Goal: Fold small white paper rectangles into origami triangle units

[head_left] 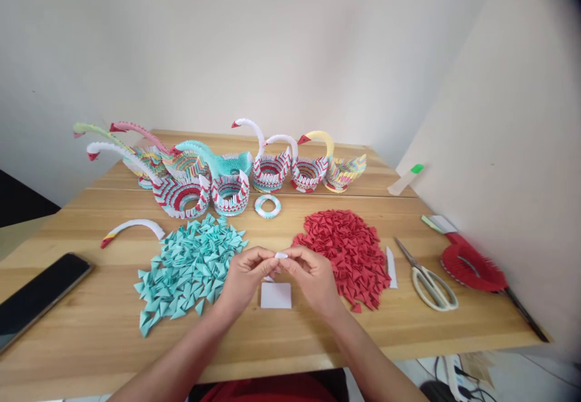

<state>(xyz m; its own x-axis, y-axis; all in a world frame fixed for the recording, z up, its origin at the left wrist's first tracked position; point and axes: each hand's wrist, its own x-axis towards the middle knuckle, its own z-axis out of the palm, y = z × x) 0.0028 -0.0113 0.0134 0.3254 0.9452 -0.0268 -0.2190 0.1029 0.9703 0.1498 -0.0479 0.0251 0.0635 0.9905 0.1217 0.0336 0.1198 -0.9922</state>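
My left hand [247, 278] and my right hand [313, 276] meet over the middle of the wooden table [91, 341]. Both pinch a small white folded paper piece [281, 255] between their fingertips. Under them lies a small stack of white paper slips [276, 295]. A heap of turquoise folded paper triangles [188, 266] lies just left of my left hand. A heap of red folded triangles [347, 250] lies just right of my right hand.
Several paper swans [227, 175] stand in a row at the back, with a small paper ring [267, 206] and a loose white swan neck [131, 229]. A black phone [39, 296] lies left. Scissors [429, 278], a white slip [391, 267] and a red fan [472, 266] lie right.
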